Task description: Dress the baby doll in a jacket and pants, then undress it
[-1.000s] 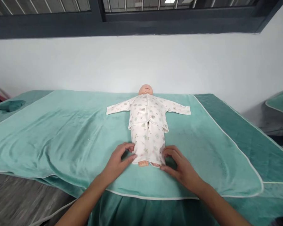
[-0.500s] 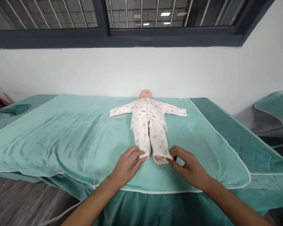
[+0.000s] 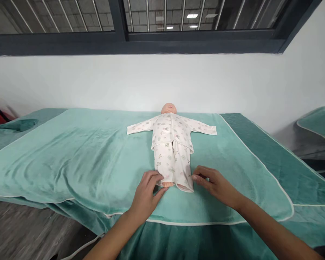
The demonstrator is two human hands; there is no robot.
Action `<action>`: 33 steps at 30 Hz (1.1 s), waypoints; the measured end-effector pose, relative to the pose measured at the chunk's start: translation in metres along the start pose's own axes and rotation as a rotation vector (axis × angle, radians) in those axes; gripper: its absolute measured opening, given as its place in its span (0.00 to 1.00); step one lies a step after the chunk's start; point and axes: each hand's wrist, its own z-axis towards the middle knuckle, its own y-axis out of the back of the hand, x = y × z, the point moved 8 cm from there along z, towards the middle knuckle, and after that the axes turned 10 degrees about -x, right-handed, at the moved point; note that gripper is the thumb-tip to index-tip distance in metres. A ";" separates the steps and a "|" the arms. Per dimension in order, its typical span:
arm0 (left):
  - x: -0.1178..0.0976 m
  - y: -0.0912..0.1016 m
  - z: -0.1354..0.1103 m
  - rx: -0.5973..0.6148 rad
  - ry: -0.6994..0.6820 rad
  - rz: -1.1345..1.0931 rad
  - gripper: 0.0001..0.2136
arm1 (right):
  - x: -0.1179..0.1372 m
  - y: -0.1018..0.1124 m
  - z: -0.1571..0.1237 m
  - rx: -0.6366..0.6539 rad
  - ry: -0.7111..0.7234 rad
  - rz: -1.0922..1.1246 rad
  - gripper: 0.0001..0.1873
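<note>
Where the doll (image 3: 172, 144) lies: on its back in the middle of the teal blanket (image 3: 83, 159) that covers the bed (image 3: 260, 144), head toward the wall (image 3: 233, 83), arms spread to both sides.
Clothes: a white printed jacket (image 3: 172, 130) and matching trousers (image 3: 173, 164); the bare feet (image 3: 168, 184) peek out of the cuffs.
Left hand (image 3: 146, 193): at the doll's foot end, fingers curled, fingertips and thumb on the outer edge of the near trouser cuff; whether it pinches the cloth cannot be told.
Right hand (image 3: 218, 184): across the doll's feet from the left hand, fingers bunched and touching the other cuff's edge; its grip is just as unclear.
Window (image 3: 162, 32): dark-framed, high above the doll's head.
Folded cloth (image 3: 17, 125): teal, far to the left of the doll.
</note>
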 end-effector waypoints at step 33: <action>0.121 -0.047 0.150 -0.263 0.847 -0.947 0.26 | -0.132 -0.007 0.181 -0.262 -0.490 0.896 0.13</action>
